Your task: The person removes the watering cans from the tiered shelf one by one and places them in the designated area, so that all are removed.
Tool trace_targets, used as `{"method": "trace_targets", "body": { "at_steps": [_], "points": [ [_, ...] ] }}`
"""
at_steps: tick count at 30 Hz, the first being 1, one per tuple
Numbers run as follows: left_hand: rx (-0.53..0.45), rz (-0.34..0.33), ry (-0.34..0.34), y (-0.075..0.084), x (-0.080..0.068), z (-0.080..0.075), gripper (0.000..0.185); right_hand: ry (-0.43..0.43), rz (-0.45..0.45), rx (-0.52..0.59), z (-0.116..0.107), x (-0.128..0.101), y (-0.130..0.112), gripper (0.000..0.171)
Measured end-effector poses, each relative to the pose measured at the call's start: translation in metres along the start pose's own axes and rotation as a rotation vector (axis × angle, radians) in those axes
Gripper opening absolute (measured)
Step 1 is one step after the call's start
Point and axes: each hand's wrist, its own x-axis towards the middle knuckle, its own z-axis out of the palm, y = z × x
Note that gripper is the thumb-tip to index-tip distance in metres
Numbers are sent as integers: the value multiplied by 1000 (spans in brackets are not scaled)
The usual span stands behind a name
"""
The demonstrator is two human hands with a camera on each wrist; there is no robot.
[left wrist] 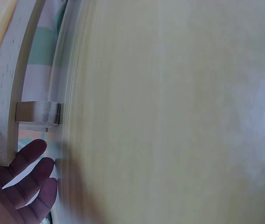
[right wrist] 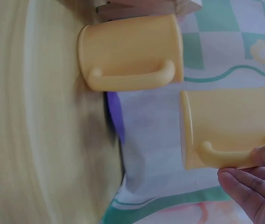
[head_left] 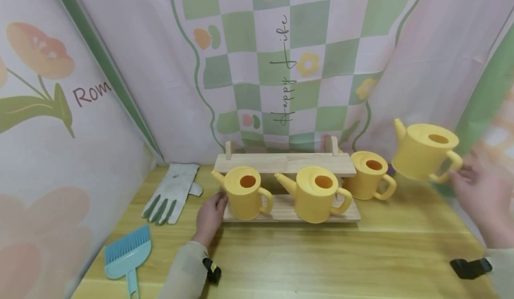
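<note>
Pinched at its handle, a yellow watering can (head_left: 421, 156) is held up at the right by my right hand (head_left: 487, 192); the right wrist view shows thumb and fingers on the handle (right wrist: 226, 158). My left hand (head_left: 210, 214) grips the left end of a two-tier wooden shelf (head_left: 281, 207), its index finger against the board end (left wrist: 4, 144). Two similar watering cans, a left one (head_left: 242, 201) and a right one (head_left: 315, 203), stand upright on the lower board, spouts to the left. Another watering can (head_left: 363, 183) stands on the table just right of the shelf.
A white work glove (head_left: 174, 192) with green fingertips lies on the table left of the shelf. Nearer the front left is a light blue brush or dustpan (head_left: 128, 252). A small purple thing (right wrist: 115, 116) shows behind the table can. Printed curtains hang behind and on both sides.
</note>
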Motion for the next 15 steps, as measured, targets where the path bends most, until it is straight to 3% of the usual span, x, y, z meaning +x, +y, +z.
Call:
{"method": "trace_targets", "body": {
  "at_steps": [6, 15],
  "points": [
    [10, 28, 23, 0, 0, 1, 37, -57, 18, -1, 13, -11, 19, 27],
    [2, -5, -12, 1, 0, -1, 35, -104, 38, -28, 35, -24, 41, 39]
  ]
}}
